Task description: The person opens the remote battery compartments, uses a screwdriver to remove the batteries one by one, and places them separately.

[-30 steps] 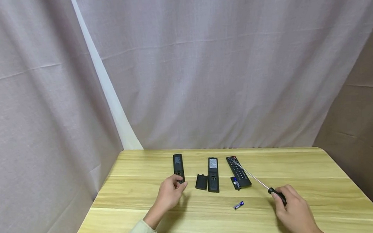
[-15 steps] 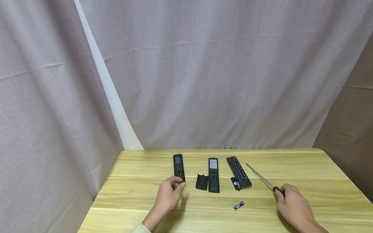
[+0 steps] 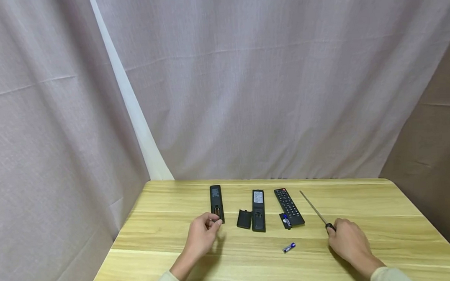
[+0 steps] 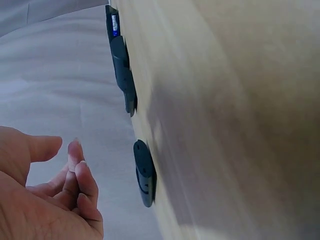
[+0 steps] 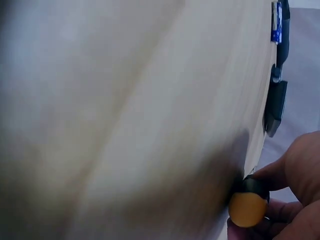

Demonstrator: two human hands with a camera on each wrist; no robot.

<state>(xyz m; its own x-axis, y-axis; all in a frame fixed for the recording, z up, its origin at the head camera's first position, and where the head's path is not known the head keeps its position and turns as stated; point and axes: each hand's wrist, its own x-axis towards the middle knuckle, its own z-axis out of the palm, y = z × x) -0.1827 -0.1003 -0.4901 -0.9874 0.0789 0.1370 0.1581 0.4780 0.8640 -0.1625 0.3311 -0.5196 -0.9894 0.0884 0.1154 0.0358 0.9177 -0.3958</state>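
Observation:
My left hand (image 3: pixel 200 237) hovers just in front of the leftmost black remote control (image 3: pixel 216 196), which lies back side up. Something coppery shows in its uncovered battery compartment. In the left wrist view the thumb and loosely curled fingers stand apart with nothing between them, clear of the remote. On the right, my right hand (image 3: pixel 349 240) grips a screwdriver (image 3: pixel 314 208) by its black handle, the long shaft pointing away toward the back of the table. The right wrist view shows the orange end of the handle (image 5: pixel 247 210); whether the shaft touches the table I cannot tell.
A middle remote (image 3: pixel 258 210) lies with its battery compartment uncovered, beside a loose black cover (image 3: pixel 244 219). A third remote (image 3: pixel 289 207) lies buttons up, with a small black piece and a blue battery (image 3: pixel 286 220) at its lower left. Another blue battery (image 3: pixel 289 247) lies nearer the front.
The screwdriver has swung right, off the button-side-up remote, and the right hand has lowered around its handle. My left hand has drawn back slightly from the left remote, revealing more of its compartment.

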